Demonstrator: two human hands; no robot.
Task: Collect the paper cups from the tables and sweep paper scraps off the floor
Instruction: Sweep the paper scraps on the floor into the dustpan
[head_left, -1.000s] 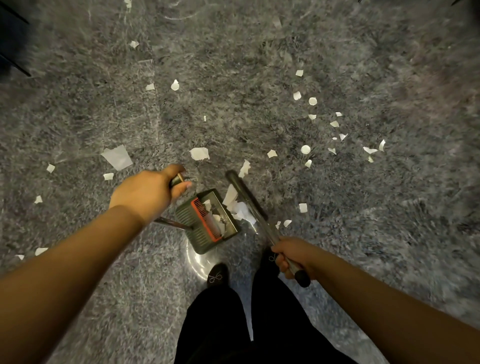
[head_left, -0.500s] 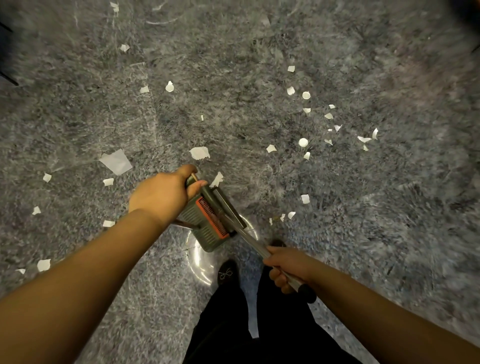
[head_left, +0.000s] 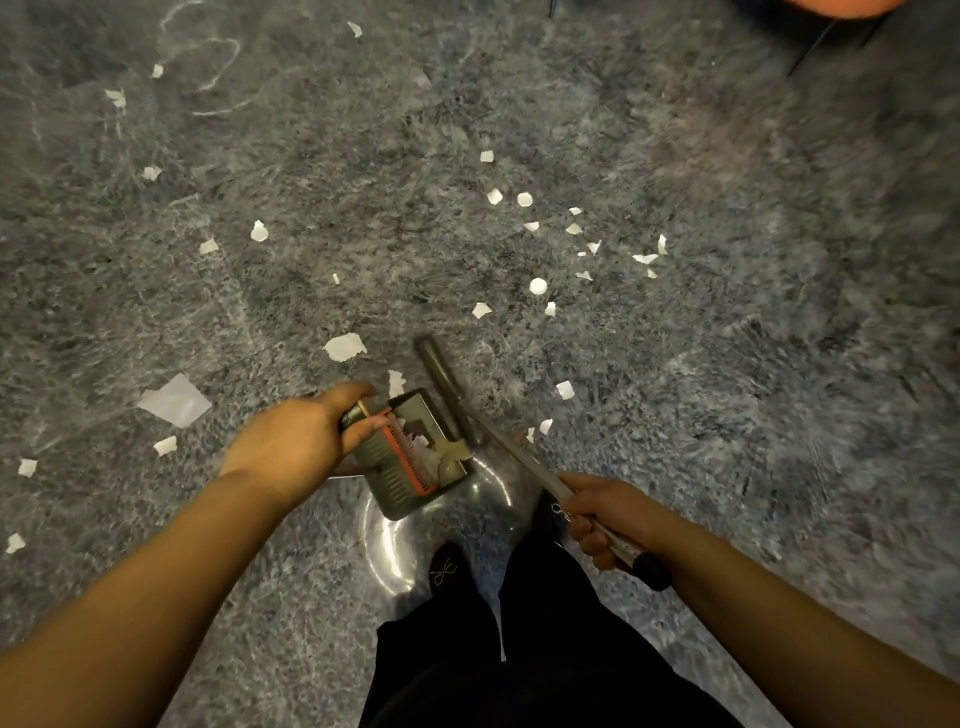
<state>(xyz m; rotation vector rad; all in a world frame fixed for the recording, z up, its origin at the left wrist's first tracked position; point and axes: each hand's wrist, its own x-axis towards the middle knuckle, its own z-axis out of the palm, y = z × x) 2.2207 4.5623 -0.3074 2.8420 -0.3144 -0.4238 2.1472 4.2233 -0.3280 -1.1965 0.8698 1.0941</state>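
Observation:
My left hand (head_left: 296, 441) grips the top of the dustpan's handle. The grey dustpan (head_left: 400, 470) with an orange comb edge stands on the floor just right of that hand and holds white scraps. My right hand (head_left: 605, 514) grips the broom's metal pole (head_left: 524, 460) near its black end cap. The dark broom head (head_left: 447, 387) lies along the dustpan's right, open side, blurred. White paper scraps (head_left: 344, 347) lie scattered over the grey speckled floor, with a cluster (head_left: 537, 286) beyond the broom and a larger sheet (head_left: 174, 401) to the left.
My black trouser legs and shoe (head_left: 447, 569) stand right behind the dustpan on a shiny floor patch. Dark furniture legs (head_left: 826, 41) and an orange edge show at the top right corner. More scraps lie along the far left (head_left: 27, 466).
The broom head swept into the dustpan half a second ago and has now swung back out to its right side. The view shifted slightly; both hands keep their grips.

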